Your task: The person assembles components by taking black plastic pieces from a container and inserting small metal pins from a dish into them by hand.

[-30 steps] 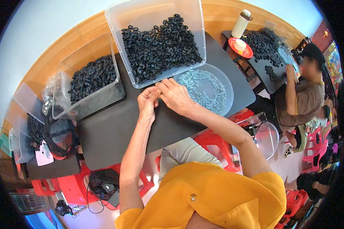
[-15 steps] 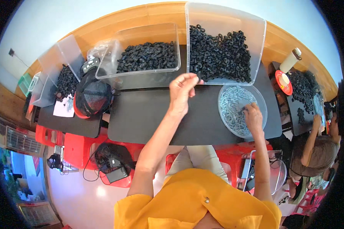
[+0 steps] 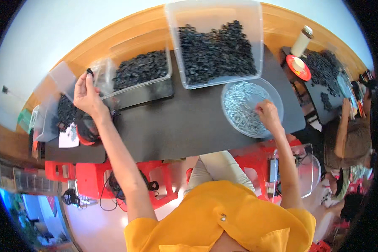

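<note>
My left hand (image 3: 87,95) is raised at the left, above the dark cap. A small black part (image 3: 90,72) sticks up from its pinched fingertips. My right hand (image 3: 269,114) is over a round clear tub (image 3: 278,97), its fingers drawn together at the small silver metal pieces (image 3: 241,103) heaped inside. Whatever those fingers may hold is hidden. Behind the tub a large clear bin (image 3: 261,42) holds many small black parts (image 3: 216,54). To its left, a lower clear bin (image 3: 170,69) is filled with similar black parts (image 3: 140,69).
A clear plastic bag (image 3: 102,75) lies behind my left hand. The cap (image 3: 87,126) and a paper sheet (image 3: 68,137) rest on the left table. On the right table stand a bottle (image 3: 301,41) and a red plate (image 3: 307,75), with a co-worker's arm (image 3: 343,126) nearby.
My left hand has swung far left, from the large bin's front edge to above the cap, with the black part now visible. My right hand stays at the tub. The view has shifted.
</note>
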{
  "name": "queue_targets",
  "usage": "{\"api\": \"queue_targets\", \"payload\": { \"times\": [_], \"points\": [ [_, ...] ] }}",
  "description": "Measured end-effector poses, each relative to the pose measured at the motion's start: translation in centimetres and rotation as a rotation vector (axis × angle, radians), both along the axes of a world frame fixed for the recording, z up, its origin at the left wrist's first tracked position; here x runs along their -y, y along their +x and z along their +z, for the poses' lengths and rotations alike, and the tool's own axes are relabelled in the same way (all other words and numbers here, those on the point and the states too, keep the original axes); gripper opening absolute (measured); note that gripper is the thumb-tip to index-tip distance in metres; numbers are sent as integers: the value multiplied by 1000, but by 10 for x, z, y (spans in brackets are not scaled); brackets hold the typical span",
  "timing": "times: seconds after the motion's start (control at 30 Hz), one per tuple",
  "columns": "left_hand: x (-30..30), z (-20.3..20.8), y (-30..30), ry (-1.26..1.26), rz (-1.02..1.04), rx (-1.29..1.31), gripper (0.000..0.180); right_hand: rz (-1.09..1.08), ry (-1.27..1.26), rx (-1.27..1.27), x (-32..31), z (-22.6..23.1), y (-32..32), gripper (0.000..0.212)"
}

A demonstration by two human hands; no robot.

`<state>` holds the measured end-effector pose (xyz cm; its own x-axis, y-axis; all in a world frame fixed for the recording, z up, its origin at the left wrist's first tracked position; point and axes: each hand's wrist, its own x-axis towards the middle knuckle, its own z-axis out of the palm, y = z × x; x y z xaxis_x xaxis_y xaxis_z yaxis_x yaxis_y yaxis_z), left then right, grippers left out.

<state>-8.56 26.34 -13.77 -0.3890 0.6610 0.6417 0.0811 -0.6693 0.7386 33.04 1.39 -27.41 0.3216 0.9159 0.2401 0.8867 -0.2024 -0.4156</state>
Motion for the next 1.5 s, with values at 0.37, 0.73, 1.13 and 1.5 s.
{"api": "queue_targets", "payload": {
  "times": [0.37,0.73,1.13,1.5],
  "points": [
    [30,-30,70,-65,-120,-224,27,-154,245,-412,16,20,9,11],
    [45,-85,201,-192,-569,-734,11,-114,269,-626,33,14,-1,13],
    [25,-123,288,-35,-312,-1267,22,-114,320,-694,48,21,-15,12],
    [17,-122,268,-28,-564,-954,16,-128,285,-730,41,14,-15,13]
  ]
}}
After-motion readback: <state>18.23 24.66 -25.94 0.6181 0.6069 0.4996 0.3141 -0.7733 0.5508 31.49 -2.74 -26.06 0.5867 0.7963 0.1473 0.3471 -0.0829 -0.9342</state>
